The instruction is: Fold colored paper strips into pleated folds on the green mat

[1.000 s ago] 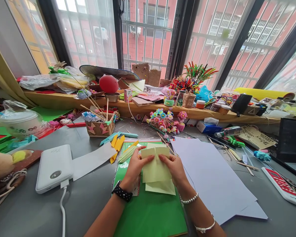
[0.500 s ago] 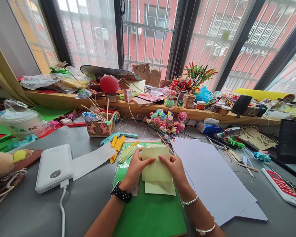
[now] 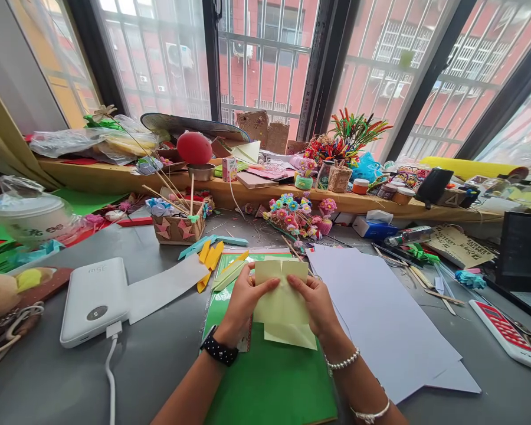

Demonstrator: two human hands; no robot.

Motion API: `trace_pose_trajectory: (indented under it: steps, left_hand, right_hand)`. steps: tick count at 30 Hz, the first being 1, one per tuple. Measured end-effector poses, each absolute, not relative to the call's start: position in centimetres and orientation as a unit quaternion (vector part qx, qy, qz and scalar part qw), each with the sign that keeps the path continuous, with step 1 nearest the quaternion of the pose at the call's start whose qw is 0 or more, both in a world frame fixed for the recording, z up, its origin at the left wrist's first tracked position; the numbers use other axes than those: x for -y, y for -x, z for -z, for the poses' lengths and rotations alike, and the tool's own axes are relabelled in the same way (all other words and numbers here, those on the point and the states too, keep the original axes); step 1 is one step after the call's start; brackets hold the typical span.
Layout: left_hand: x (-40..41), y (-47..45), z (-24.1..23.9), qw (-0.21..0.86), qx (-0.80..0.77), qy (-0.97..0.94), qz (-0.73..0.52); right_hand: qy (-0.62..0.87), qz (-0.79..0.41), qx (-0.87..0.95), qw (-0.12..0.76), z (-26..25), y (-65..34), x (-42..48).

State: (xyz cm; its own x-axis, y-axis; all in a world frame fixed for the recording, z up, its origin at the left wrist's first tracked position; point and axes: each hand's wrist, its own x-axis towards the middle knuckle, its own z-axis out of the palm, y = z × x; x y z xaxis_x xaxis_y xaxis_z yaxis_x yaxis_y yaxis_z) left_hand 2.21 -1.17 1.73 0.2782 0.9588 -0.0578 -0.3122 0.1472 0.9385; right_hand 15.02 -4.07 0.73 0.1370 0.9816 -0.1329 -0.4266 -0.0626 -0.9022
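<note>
A pale yellow sheet of paper (image 3: pixel 279 304) is held up between my two hands, with a short slit at the middle of its top edge. My left hand (image 3: pixel 244 304) pinches its left side, thumb on the front and fingers behind. On the other side my right hand (image 3: pixel 317 300) grips it the same way, the thumbs a little apart beside the slit. Another pale yellow piece (image 3: pixel 291 336) shows below the held sheet, lying over a green folder (image 3: pixel 277 386). Folded yellow paper strips (image 3: pixel 211 262) lie beyond my left hand.
White sheets (image 3: pixel 380 313) lie to the right, near a red-and-white calculator (image 3: pixel 507 333). At left are a power bank (image 3: pixel 95 301) with a cable and a white paper strip (image 3: pixel 166 292). A cardboard box (image 3: pixel 179 227) with sticks and pipe-cleaner flowers (image 3: pixel 292 215) stand at the back.
My thumbs have moved slightly apart, and the slit at the sheet's top edge looks longer and wider. The held sheet has risen a little. The view has shifted slightly.
</note>
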Motion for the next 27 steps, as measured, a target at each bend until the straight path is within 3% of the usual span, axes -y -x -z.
trace_pose_trajectory:
  steps: [27]
  left_hand:
    - [1.47, -1.89, -2.26, 0.639, -0.348, -0.456, -0.513]
  right_hand:
    - [0.445, -0.577, 0.360, 0.582, -1.28, -15.29, 4.37]
